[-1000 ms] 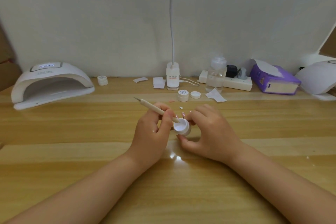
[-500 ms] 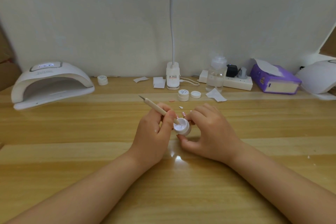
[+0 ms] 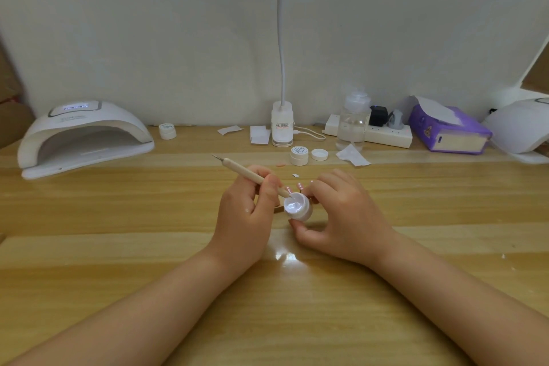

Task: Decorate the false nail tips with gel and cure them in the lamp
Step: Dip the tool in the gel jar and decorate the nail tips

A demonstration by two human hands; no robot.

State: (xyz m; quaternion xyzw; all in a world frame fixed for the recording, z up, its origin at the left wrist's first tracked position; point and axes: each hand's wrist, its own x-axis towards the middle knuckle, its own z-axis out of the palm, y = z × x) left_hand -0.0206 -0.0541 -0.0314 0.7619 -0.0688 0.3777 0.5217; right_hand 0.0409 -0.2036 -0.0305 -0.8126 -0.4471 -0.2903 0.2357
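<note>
The left hand point(image 3: 243, 211) is pinching a slim wooden dotting tool with a metal point point(image 3: 246, 172) between curled fingers and thumb, pen-fashion, its lower end dipping into the open mouth of a small round white gel pot point(image 3: 298, 206). The tool's free metal tip is angling up and away to the left of the pot. The right hand point(image 3: 344, 217) is gripping that pot, thumb curling under its near side and fingertips closing on its far side, tilting the opening toward the tool; pale glossy gel is showing inside.

Just behind the pot, several tiny false nail tips with pink marks point(image 3: 300, 186) are lying on the pale wooden table point(image 3: 148, 246), partly hidden by the fingers; one more small white tip point(image 3: 295, 175) is lying a little farther back, and a tiny orange-pink piece point(image 3: 280, 165) beyond it. Farther behind the pot, a second white gel jar with a printed lid point(image 3: 299, 155) is standing beside a loose white cap point(image 3: 320, 154). Behind those, a white clip-base desk lamp on a bendy neck point(image 3: 282, 125) is rising against the wall, with a clear plastic bottle point(image 3: 353, 125), a white power strip point(image 3: 386, 135) and a purple tissue pack point(image 3: 448, 134) to its right. Well to the pot's left and back, the white arched curing lamp point(image 3: 83, 137) is sitting with its opening facing forward, another small white jar point(image 3: 167, 131) just beside it.
</note>
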